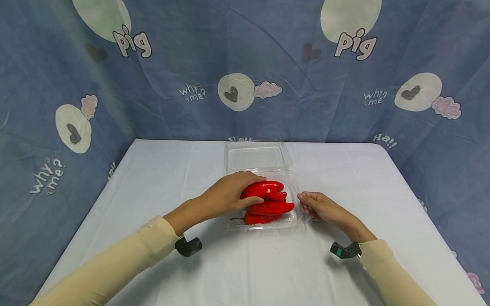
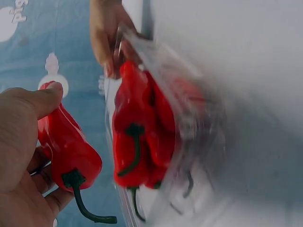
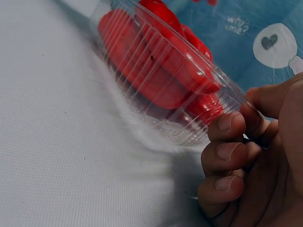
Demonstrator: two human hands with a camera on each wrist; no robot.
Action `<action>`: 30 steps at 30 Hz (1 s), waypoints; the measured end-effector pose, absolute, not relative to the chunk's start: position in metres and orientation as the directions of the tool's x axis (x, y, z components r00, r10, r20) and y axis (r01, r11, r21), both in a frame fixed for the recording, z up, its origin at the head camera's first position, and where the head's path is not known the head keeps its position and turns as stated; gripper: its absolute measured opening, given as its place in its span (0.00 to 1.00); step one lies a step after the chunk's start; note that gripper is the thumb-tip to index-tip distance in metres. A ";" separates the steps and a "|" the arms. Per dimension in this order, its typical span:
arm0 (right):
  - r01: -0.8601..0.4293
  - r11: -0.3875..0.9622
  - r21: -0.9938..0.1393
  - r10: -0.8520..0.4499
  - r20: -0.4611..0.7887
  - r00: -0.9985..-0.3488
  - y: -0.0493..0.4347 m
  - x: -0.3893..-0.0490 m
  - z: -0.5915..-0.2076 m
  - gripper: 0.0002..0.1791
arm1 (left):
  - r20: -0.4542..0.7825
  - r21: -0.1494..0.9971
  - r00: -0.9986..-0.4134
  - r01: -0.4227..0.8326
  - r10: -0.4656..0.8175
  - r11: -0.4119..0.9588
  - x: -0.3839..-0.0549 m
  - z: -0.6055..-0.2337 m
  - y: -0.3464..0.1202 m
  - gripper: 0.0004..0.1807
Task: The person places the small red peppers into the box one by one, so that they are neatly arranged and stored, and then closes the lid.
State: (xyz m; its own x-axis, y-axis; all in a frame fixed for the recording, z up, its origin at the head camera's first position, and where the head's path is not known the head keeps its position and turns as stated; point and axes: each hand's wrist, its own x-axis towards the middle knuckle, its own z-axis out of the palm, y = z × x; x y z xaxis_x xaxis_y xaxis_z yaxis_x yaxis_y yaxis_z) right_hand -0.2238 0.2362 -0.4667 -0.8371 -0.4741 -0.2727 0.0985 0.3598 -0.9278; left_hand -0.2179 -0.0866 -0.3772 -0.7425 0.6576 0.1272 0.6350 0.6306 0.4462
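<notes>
My left hand [image 1: 229, 193] grips a glossy red pepper [image 2: 78, 151] with a curved green stem, thumb on one side and fingers on the other. In the left wrist view this pepper is apart from several similar red peppers [image 2: 135, 104] in a clear plastic clamshell box [image 3: 184, 135]. Those peppers lie piled together, stems toward the left wrist camera. At the box's right side, my right hand [image 1: 321, 206] pinches the thin rim between thumb and forefinger, its other fingers curled. The left hand covers part of the peppers in the head view.
The box's hinged lid [image 1: 256, 158] lies folded back, away from me, near the far edge of the table. A white cloth [image 1: 172, 263] covers the table. Behind and beside it hangs a blue printed curtain [image 1: 268, 55].
</notes>
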 end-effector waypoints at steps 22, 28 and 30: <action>0.040 0.365 -0.930 -0.468 -0.220 -0.856 0.243 -0.229 -0.463 0.23 | 0.247 0.068 -0.531 0.844 0.810 0.532 -0.199 -0.404 -0.046 0.29; 0.057 0.373 -0.926 -0.481 -0.245 -0.842 0.237 -0.227 -0.470 0.23 | 0.220 -0.030 -0.537 0.831 0.814 0.556 -0.193 -0.417 -0.050 0.29; 0.059 0.373 -0.926 -0.481 -0.247 -0.841 0.236 -0.225 -0.470 0.22 | 0.220 -0.039 -0.541 0.827 0.812 0.562 -0.192 -0.420 -0.050 0.29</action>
